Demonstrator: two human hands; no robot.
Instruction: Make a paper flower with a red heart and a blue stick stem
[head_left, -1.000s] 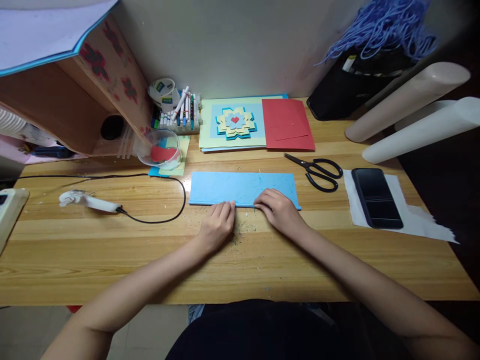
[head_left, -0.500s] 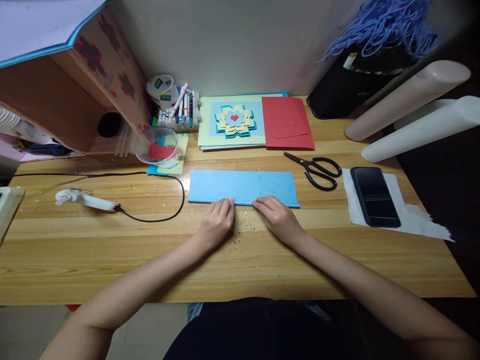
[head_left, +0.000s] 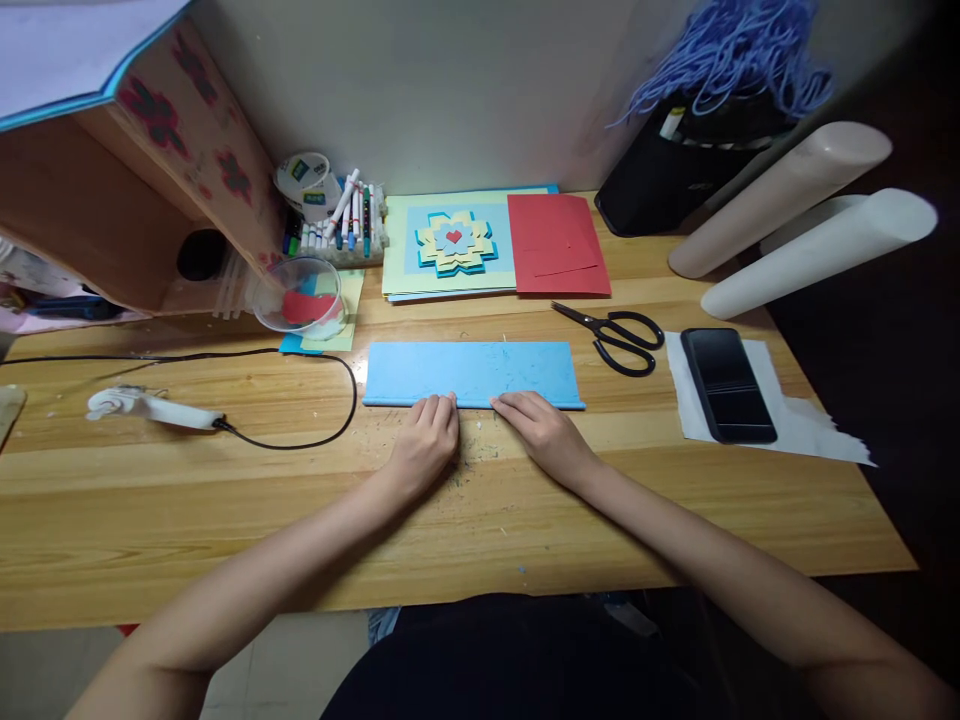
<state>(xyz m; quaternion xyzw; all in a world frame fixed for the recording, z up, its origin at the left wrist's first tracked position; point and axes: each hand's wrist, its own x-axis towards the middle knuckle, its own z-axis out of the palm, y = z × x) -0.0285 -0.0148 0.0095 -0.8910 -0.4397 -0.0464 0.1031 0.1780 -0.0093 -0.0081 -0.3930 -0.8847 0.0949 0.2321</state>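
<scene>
A strip of light blue paper (head_left: 470,370) lies on the wooden table in front of me, with its near long edge rolled into a thin tube. My left hand (head_left: 424,440) has its fingers closed on that rolled edge, left of the middle. A short gap to the right, my right hand (head_left: 546,432) pinches the same edge between thumb and fingers. Both thumbs are partly hidden. Black-handled scissors (head_left: 613,338) rest right of the paper, beyond its far corner.
Left stands a white glue gun (head_left: 154,408) with a looping black cord. Behind are a clear bowl (head_left: 296,300), markers (head_left: 349,220), a layered paper flower (head_left: 456,243) and red paper (head_left: 561,250). On the right, a phone (head_left: 727,385) lies on tissue, near white tubes (head_left: 821,252).
My view has swung slightly, so the table's things appear farther left. Both hands keep hold of the blue paper's rolled edge, with little visible movement along it.
</scene>
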